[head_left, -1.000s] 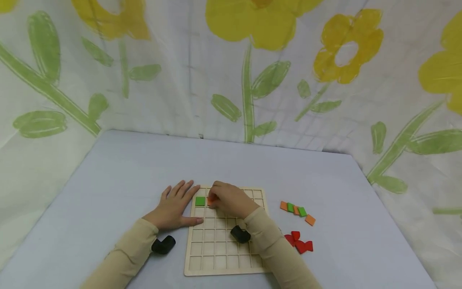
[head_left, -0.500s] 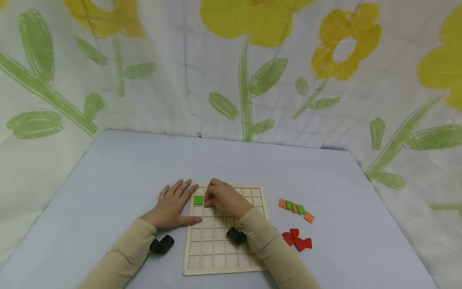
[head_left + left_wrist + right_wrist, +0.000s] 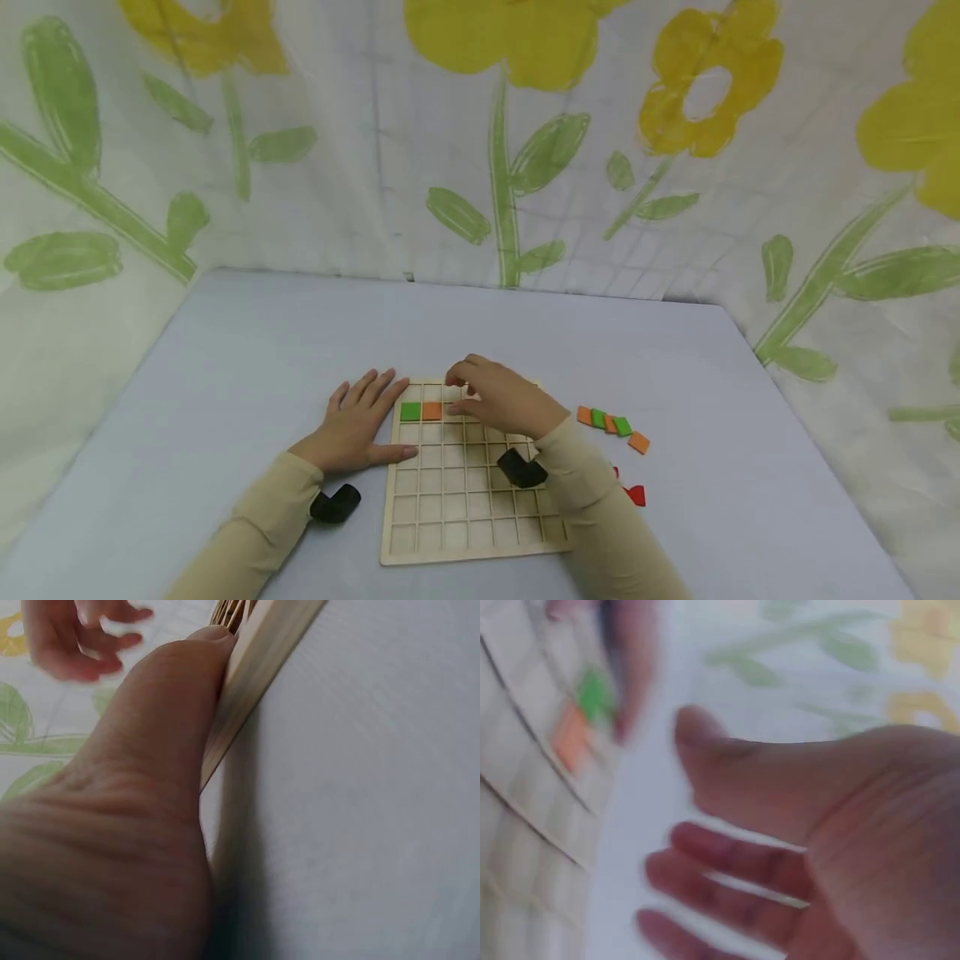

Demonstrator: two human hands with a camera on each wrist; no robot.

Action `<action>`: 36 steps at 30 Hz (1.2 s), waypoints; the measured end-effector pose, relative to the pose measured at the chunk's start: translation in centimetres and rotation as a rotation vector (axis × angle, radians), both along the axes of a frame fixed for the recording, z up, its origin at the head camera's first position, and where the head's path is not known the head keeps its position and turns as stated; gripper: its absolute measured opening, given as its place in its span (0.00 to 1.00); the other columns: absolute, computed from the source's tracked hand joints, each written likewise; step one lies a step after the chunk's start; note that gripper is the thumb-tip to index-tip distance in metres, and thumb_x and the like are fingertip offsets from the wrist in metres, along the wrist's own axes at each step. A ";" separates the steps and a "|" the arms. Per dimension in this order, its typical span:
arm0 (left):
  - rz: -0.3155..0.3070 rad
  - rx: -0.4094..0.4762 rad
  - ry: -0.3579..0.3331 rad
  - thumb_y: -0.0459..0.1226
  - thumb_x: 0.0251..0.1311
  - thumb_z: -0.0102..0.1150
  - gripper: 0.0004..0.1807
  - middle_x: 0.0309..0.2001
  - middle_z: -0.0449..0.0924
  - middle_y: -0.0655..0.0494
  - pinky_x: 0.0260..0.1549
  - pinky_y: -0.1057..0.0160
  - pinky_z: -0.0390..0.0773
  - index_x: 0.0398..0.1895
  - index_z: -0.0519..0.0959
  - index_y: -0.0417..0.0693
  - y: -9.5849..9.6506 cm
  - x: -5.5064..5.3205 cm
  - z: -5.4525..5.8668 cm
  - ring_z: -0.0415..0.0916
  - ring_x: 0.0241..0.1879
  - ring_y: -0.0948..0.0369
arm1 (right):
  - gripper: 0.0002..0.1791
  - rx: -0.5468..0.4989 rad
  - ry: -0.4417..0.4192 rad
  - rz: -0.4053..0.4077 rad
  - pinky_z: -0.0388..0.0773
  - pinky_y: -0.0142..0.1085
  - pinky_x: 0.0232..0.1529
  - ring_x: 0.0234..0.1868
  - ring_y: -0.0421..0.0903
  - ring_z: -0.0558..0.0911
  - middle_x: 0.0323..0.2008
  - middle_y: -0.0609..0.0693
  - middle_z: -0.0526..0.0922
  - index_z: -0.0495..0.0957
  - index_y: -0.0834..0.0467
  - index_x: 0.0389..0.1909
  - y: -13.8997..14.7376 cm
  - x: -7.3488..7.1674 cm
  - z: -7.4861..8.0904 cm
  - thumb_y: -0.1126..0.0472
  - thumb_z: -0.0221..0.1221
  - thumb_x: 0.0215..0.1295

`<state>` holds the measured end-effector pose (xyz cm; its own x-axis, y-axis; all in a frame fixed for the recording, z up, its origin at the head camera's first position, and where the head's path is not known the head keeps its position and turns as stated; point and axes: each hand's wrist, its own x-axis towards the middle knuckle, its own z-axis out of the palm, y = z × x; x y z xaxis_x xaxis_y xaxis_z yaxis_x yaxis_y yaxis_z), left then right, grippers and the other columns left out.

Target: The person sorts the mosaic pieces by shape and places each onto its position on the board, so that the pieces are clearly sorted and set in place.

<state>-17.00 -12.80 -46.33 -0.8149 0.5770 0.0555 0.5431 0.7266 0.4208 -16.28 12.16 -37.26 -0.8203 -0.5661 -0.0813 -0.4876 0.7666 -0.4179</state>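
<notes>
**While a flowered cloth (image 3: pixel 337 167) hangs behind a pale table (image 3: pixel 270 350), a gridded board (image 3: pixel 453 508) lies face up**

As the head view shows it, the board looks roughly square, so no long axis stands out; its left side runs away from the camera, leaning slightly right at the far end.

The left hand (image 3: pixel 352 433) has its fingers straight and spread (thumb lying over the board's left rim, index tip near the far corner), and it grips nothing. The right hand (image 3: pixel 506 400) hangs over the board's far part, fingers gently bent, thumb well away from them, holding nothing.

On the table to the right, a row of five tiles (image 3: pixel 610 423), orange and green alternating, slants from far left to near right. On the board, a green tile (image 3: pixel 411 412) and an orange tile (image 3: pixel 432 411) fill the first two cells of the second row from the far edge, their joint long axis running left to right. Red pieces (image 3: pixel 636 495) show partly past the right sleeve (image 3: pixel 600 508).
</notes>
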 end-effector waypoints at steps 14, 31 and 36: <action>0.012 0.023 0.012 0.67 0.47 0.60 0.56 0.73 0.51 0.41 0.63 0.32 0.42 0.73 0.54 0.45 0.1 -0.4 -0.5 0.43 0.72 0.42 | 0.27 0.180 -0.211 -0.428 0.77 0.45 0.44 0.47 0.52 0.78 0.47 0.57 0.78 0.71 0.62 0.57 16.5 5.2 2.8 0.56 0.66 0.59; 0.000 0.063 0.011 0.64 0.55 0.56 0.51 0.73 0.51 0.41 0.65 0.36 0.42 0.73 0.55 0.44 -0.9 3.5 0.0 0.44 0.73 0.41 | 0.14 0.020 0.003 -0.456 0.76 0.32 0.37 0.36 0.40 0.73 0.39 0.46 0.75 0.76 0.57 0.45 21.7 8.0 -4.7 0.58 0.65 0.60; -0.015 0.092 0.037 0.62 0.56 0.57 0.49 0.73 0.51 0.42 0.64 0.36 0.43 0.73 0.55 0.45 -0.4 3.5 -0.6 0.44 0.73 0.42 | 0.13 -0.002 0.011 -0.486 0.77 0.32 0.39 0.37 0.40 0.74 0.38 0.45 0.75 0.75 0.57 0.43 22.0 8.4 -4.9 0.58 0.64 0.61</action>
<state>-13.49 -13.17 -46.89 -0.8026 0.5801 0.1390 0.5701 0.6772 0.4651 -7.88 34.20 -42.21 -0.9905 -0.1175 -0.0708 -0.0777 0.9059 -0.4163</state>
